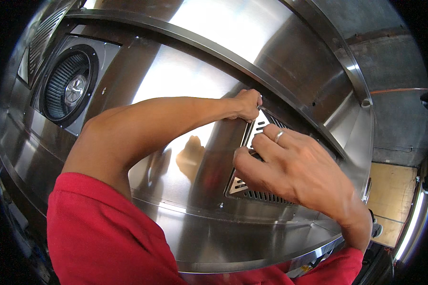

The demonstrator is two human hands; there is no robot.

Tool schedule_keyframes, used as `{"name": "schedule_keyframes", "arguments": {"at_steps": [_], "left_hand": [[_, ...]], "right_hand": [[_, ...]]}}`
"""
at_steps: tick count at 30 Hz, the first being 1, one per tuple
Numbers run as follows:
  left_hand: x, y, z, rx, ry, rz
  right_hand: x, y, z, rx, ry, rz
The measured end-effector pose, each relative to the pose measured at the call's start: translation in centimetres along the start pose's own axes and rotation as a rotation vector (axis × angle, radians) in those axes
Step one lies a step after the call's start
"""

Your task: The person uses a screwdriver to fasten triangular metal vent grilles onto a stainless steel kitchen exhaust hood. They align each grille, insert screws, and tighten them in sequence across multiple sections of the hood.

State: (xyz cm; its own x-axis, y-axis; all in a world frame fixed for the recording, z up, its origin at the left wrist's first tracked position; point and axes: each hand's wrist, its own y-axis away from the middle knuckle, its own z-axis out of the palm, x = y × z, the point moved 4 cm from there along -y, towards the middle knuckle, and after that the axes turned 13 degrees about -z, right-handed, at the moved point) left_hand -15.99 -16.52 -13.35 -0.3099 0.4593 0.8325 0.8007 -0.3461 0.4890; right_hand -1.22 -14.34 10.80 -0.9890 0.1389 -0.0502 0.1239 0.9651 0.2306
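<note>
A slotted metal filter grille point(238, 185) is set in a brushed-steel hood panel point(178, 61). My left hand point(246, 105) reaches across to the grille's far upper corner, its fingers closed in a pinch against the frame's edge. A small dark bit shows at those fingertips, too small to name. My right hand point(295, 164), with a ring on one finger, is curled over the middle of the grille and covers much of it. Its fingertips are hidden behind the hand, so what they grip cannot be seen.
At the far left a round blower fan point(70, 86) sits exposed in its square opening, beside a slanted louvred filter point(43, 42). A raised steel rail point(214, 50) runs above both openings. A steel lip point(261, 263) curves along the near side, close to my body.
</note>
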Motion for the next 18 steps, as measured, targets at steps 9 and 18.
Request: {"name": "schedule_keyframes", "arguments": {"at_steps": [9, 18], "left_hand": [[1.5, -1.2, -0.4, 0.113, -0.444, 0.238], [6.2, 9.0, -2.5, -0.652, -0.599, 0.491]], "right_hand": [[1.2, 2.7, 0.4, 0.097, 0.048, 0.17], [2.6, 6.4, 1.0, 0.211, 0.181, 0.503]]}}
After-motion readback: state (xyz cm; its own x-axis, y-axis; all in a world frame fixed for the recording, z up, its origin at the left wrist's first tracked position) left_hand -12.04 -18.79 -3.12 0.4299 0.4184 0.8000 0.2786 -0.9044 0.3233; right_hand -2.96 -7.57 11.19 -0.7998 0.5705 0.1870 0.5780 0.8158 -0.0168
